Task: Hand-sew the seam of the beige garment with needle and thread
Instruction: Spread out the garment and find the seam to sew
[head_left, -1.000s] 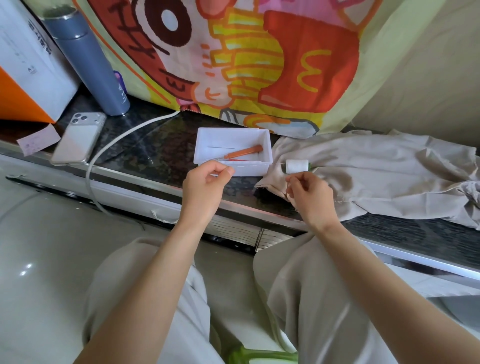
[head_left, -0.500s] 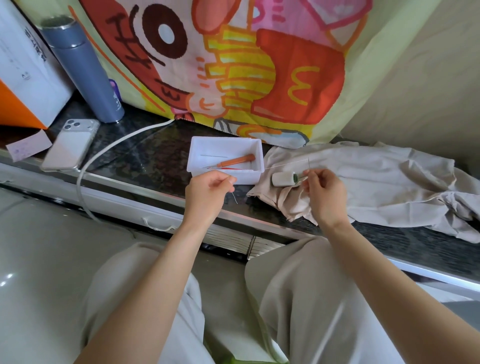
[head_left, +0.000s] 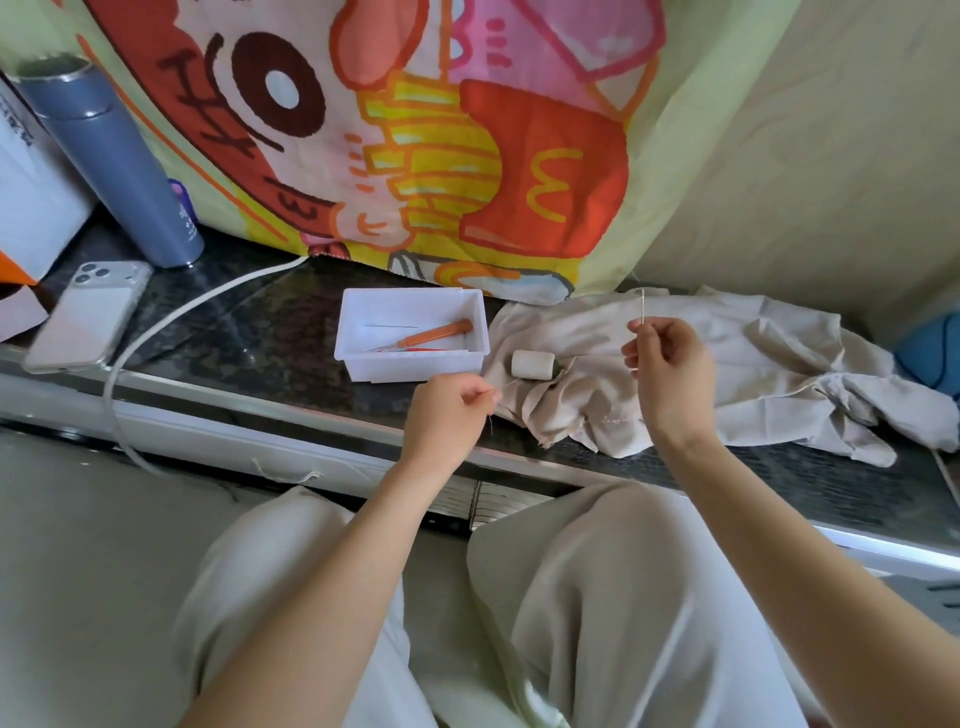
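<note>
Needle (head_left: 643, 306) stands upright, pinched at its lower end between thumb and forefinger of the right hand (head_left: 667, 364), which is raised over the beige garment (head_left: 753, 353) lying crumpled on the dark stone counter (head_left: 260, 332). The left hand (head_left: 449, 410), lower and nearer the counter's front edge, pinches the thread (head_left: 506, 385). The thread runs a short way to the pale spool (head_left: 531, 365), which rests on the garment's left folds between the two hands. A short tail of thread hangs below the left fingers. Just left of the garment sits a white plastic tray (head_left: 410, 371) holding an orange-handled seam ripper (head_left: 436, 335). Farther left are a phone (head_left: 88, 317), a white cable (head_left: 171, 325) and a grey flask (head_left: 114, 166).
</note>
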